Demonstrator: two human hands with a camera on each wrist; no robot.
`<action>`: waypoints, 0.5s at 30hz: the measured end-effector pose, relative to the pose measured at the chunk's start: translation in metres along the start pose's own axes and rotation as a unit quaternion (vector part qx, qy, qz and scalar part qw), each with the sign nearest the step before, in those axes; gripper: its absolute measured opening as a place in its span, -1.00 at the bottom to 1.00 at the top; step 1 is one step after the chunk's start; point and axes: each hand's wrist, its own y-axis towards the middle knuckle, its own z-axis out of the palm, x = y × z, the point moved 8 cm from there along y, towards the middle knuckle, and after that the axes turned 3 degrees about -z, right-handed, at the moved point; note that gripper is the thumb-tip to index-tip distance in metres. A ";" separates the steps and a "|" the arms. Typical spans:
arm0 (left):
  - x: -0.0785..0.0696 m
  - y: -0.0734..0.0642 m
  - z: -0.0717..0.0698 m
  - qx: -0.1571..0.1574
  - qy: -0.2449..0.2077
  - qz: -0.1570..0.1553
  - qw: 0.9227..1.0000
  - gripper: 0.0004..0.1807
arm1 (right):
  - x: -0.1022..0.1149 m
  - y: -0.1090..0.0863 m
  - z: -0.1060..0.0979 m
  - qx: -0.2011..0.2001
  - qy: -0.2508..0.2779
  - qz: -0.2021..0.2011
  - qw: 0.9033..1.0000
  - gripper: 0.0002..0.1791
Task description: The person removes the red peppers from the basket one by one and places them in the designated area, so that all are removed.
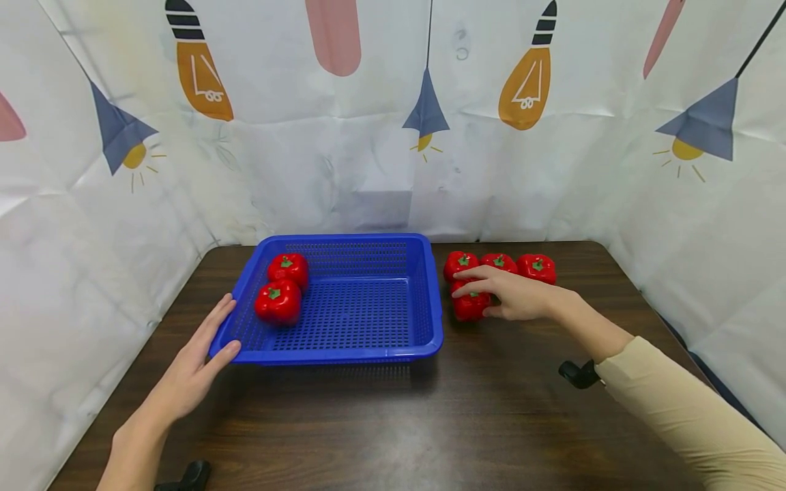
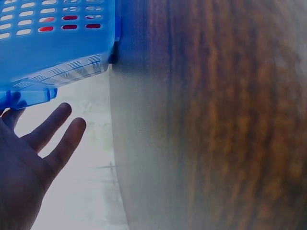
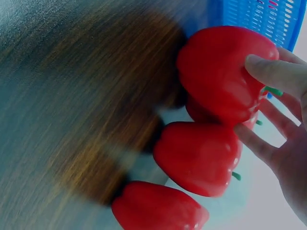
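Observation:
Two red bell peppers (image 1: 278, 303) sit at the left side inside a blue plastic basket (image 1: 346, 354). My left hand (image 1: 192, 368) rests against the basket's left rim, thumb near its front corner and fingers fairly straight. To the right of the basket, several more red bell peppers stand on the table. My right hand (image 1: 518, 293) has its thumb and fingers around the front red bell pepper (image 1: 468, 307); the right wrist view shows the thumb on that pepper (image 3: 216, 72). Another bell pepper (image 3: 196, 155) lies right beside the fingers. Part of the fingertips is hidden behind the held pepper.
Behind and right of my right hand are bell peppers (image 1: 536, 269) in a back row. The dark wooden table (image 1: 381, 429) stretches in front of the basket. A white printed curtain (image 1: 344, 164) encloses the table's back and sides. Black wrist-camera pieces (image 1: 579, 374) sit by both wrists.

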 end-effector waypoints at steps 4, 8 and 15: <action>0.000 -0.001 0.001 0.000 0.000 -0.003 1.000 -0.23 | -0.001 -0.001 -0.001 -0.001 -0.001 0.000 1.000 -0.35; 0.001 -0.001 0.000 0.001 0.001 -0.005 1.000 -0.23 | -0.001 -0.002 -0.003 -0.004 0.002 0.009 1.000 -0.32; 0.000 0.000 0.000 -0.001 0.000 -0.002 1.000 -0.24 | -0.001 -0.001 -0.015 -0.013 0.009 0.019 1.000 -0.29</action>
